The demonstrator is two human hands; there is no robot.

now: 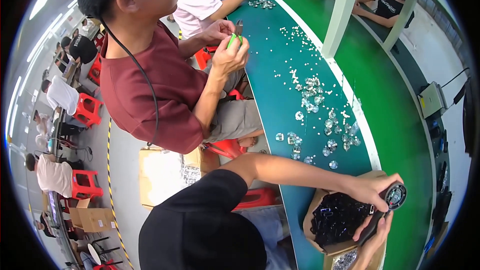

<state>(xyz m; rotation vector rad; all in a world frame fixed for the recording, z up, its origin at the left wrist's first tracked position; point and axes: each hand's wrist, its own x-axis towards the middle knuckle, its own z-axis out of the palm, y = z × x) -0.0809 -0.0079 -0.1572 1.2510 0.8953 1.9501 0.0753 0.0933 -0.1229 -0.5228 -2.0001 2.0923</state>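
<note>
My left hand (372,190) comes across from the black sleeve and grips the upper part of a black handheld device (372,227) with a round, open-faced head. Small pale and greenish parts show inside that head. From below, my right hand (378,240) is closed round the device's handle. Both hands are above the right side of an open cardboard box (311,210) filled with small glossy black parts (335,220). Just below it, a second box holds small silvery metal parts (345,260).
Clear round parts (310,90) and tiny white pieces (300,35) are scattered over the dark green table (275,75). A co-worker on the left holds green-handled cutters (235,37). A pale post (340,15) rises beside the bright green strip (370,75).
</note>
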